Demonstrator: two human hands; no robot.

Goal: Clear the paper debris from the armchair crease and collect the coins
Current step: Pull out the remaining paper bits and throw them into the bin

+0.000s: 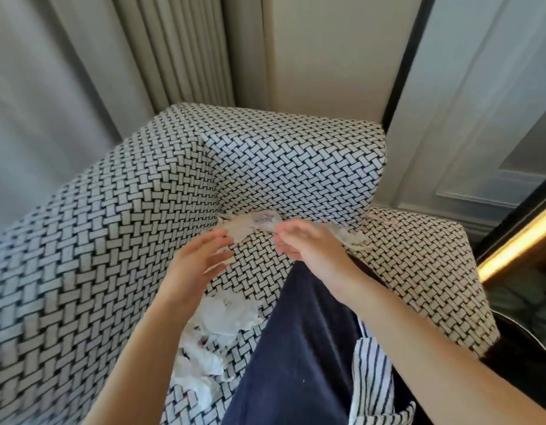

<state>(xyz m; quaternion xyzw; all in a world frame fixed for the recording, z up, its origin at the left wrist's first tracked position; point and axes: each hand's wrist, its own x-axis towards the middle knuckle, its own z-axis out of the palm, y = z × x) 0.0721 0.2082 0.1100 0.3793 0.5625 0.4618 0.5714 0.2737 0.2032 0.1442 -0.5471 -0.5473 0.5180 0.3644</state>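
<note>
An armchair (112, 228) in black-and-white woven fabric fills the view. Torn white paper debris (250, 223) lies along the crease between seat and backrest. More crumpled paper (222, 317) sits in a loose pile on the seat under my left forearm. My left hand (198, 259) hovers over the seat with fingers spread, its tips near the crease paper. My right hand (305, 243) reaches to the crease, fingers curled over the paper there; whether it grips any is unclear. I see no coins.
My knee in dark blue trousers (296, 348) rests on the seat, with a striped shirt hem (373, 372) beside it. The right armrest (419, 265) has a paper scrap at its back. Grey curtains (51, 87) stand behind, a panelled wall (480, 118) on the right.
</note>
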